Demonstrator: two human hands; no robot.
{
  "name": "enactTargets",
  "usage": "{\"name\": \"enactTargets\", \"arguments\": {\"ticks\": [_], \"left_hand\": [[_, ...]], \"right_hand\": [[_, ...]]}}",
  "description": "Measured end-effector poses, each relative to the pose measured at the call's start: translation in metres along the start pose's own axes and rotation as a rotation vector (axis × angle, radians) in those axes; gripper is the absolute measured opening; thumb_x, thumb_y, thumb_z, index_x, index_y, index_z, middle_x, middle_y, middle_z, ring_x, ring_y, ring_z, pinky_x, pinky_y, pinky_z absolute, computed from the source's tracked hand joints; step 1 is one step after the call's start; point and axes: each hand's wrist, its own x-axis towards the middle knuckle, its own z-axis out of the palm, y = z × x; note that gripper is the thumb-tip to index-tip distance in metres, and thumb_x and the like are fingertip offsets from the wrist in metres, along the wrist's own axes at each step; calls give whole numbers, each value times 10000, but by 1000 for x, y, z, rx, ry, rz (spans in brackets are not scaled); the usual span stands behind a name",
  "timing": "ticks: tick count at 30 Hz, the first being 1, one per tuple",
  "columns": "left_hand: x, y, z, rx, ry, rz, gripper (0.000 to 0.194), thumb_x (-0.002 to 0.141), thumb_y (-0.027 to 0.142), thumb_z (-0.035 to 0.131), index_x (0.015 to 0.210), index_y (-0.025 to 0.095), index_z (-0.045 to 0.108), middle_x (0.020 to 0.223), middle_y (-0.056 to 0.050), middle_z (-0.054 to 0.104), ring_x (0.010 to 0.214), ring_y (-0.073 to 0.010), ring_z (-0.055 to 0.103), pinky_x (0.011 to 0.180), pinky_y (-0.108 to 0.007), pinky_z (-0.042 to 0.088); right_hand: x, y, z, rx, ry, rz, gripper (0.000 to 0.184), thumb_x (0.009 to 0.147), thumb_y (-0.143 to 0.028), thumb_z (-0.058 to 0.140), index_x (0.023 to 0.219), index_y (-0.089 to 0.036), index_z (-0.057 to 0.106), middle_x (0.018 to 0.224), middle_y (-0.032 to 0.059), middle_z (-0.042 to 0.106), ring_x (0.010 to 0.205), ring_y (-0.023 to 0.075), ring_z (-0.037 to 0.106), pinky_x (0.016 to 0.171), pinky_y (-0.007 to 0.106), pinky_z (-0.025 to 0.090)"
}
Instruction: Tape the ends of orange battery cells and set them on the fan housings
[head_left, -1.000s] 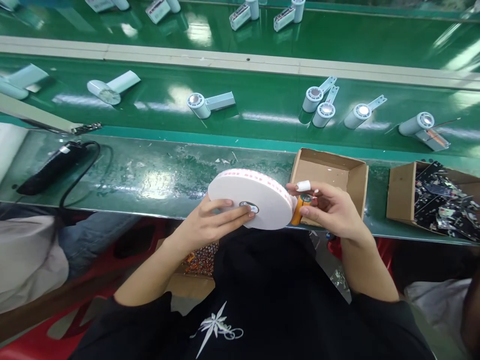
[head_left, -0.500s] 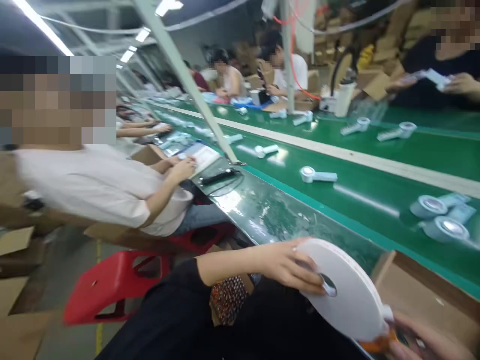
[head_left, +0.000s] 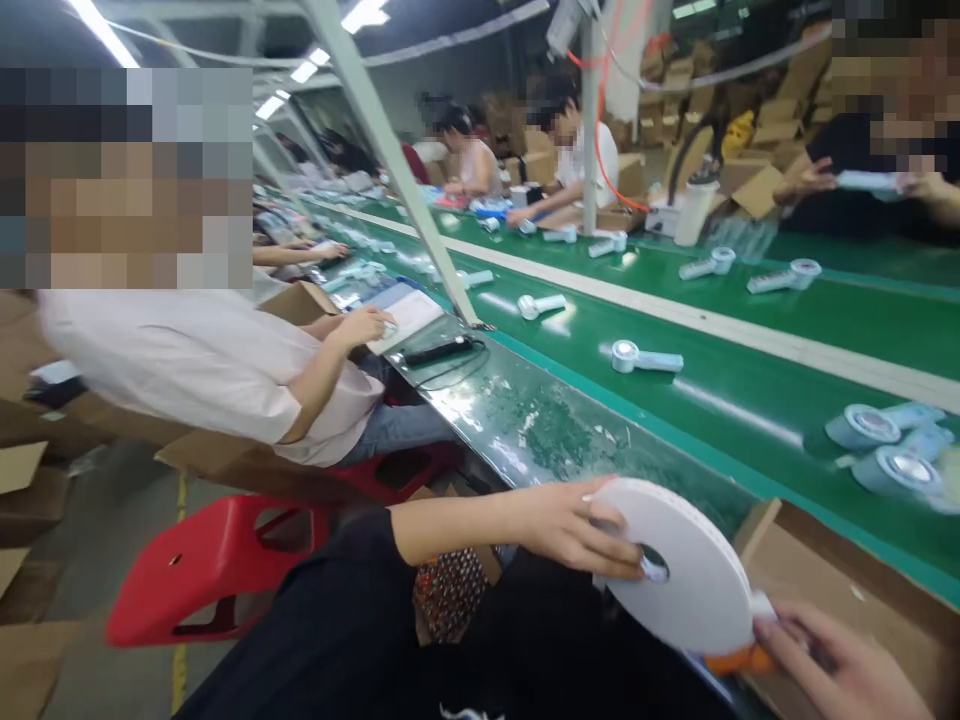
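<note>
Left hand (head_left: pixel 589 535) grasping the roll (head_left: pixel 690 590): fingers laid across its flat white face, tips at the centre hole. Roll is tilted, flat face toward the wearer, held at the bench edge in front of the dark clothing. Right hand (head_left: pixel 855 655) at lower right, blurred, thumb and fingers pinching an orange piece (head_left: pixel 739 660) at the roll's lower right rim; exact finger contact is hard to read. Small white bit (head_left: pixel 763 606) by the right fingertips, also blurred.

Open carton (head_left: pixel 817 550) on the bench (head_left: pixel 570 420), just behind the right hand and roll. Black tool (head_left: pixel 435 350) with a cord lies farther along the bench, well apart from both hands. Beyond the bench, green belt (head_left: pixel 735 380) carries pale blue units: one (head_left: pixel 646 358) lying alone mid-belt, two (head_left: pixel 889 450) close together at right, more farther off. Pale rail (head_left: pixel 701 317) runs lengthwise between the near and far lanes.

Below the left forearm, box of small orange and grey parts (head_left: pixel 450 595), too small to identify. Red stool (head_left: pixel 217 570) at lower left. Seated co-worker in a white shirt (head_left: pixel 187 370) at left, one hand near a white sheet (head_left: pixel 409 318). Across the belt at upper right, a person in black (head_left: pixel 821 205) holds a pale blue item (head_left: pixel 866 181). Slanted post (head_left: pixel 397 165) rises from the bench.
</note>
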Motion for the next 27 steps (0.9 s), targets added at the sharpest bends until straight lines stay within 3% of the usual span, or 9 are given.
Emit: {"name": "enactTargets", "arguments": {"ticks": [2, 5, 8, 13, 17, 19, 21, 24, 27], "left_hand": [[-3, 6, 0, 39, 125, 31, 280, 1054, 302, 706, 1285, 446, 771, 1424, 104, 733, 1231, -121, 655, 1357, -425, 383], [-6, 7, 4, 91, 252, 68, 359, 1015, 224, 755, 1346, 360, 737, 1387, 60, 757, 1138, -130, 636, 1306, -400, 458], [-8, 2, 4, 142, 315, 81, 437, 984, 115, 745, 1372, 315, 721, 1351, 40, 768, 1084, -148, 597, 1246, -361, 500], [-16, 3, 4, 271, 369, 23, 466, 938, 19, 746, 1289, 324, 775, 1266, 75, 796, 1044, -187, 564, 1002, -275, 558], [-26, 6, 20, 284, 376, -53, 556, 978, 44, 714, 1427, 372, 699, 1206, 82, 817, 984, -174, 632, 951, -305, 552], [-29, 7, 28, 262, 377, -89, 622, 989, 59, 703, 1511, 390, 632, 1221, 77, 814, 995, -162, 654, 960, -308, 548], [-30, 9, 33, 260, 389, -109, 643, 982, 86, 723, 1536, 392, 610, 1233, 67, 810, 1057, -165, 648, 985, -305, 541], [-29, 10, 33, 294, 440, -128, 571, 957, 104, 767, 1455, 369, 682, 1215, 61, 809, 1163, -184, 587, 1047, -304, 505], [-27, 14, 32, 301, 482, -172, 500, 941, 75, 772, 1369, 330, 734, 1185, 40, 809, 1250, -208, 522, 1075, -320, 459]], "right_hand": [[-5, -21, -5, -11, -57, 48, 408, 860, -638, 673, 794, -285, 867, 803, 78, 832, 694, 306, 802, 572, 330, 647], [-7, -41, -1, 36, 22, 80, 347, 855, -510, 641, 786, -236, 843, 741, 60, 805, 585, 236, 725, 526, 306, 555], [-7, -43, 7, 148, 114, 154, 231, 844, -367, 658, 801, -202, 815, 679, 28, 771, 569, 182, 693, 518, 254, 496], [-24, -38, 15, 491, 180, 88, 223, 961, -392, 711, 931, -192, 806, 891, 69, 841, 782, 210, 810, 726, 284, 648], [-35, -32, 19, 784, 214, 43, 377, 1008, -562, 716, 1112, -212, 811, 1078, 99, 850, 972, 266, 836, 874, 396, 708], [-37, -31, 23, 877, 211, 29, 497, 945, -645, 771, 1203, -220, 797, 1160, 113, 840, 1048, 300, 829, 898, 443, 719], [-36, -32, 29, 876, 236, 29, 567, 829, -595, 911, 1244, -231, 782, 1221, 112, 828, 1095, 310, 819, 938, 451, 717], [-33, -35, 42, 821, 376, 64, 484, 782, -428, 984, 1183, -243, 784, 1203, 91, 835, 1087, 288, 822, 972, 427, 713], [-30, -38, 59, 866, 568, 55, 412, 833, -422, 947, 1164, -265, 760, 1183, 80, 839, 1047, 293, 829, 941, 456, 721]]}}
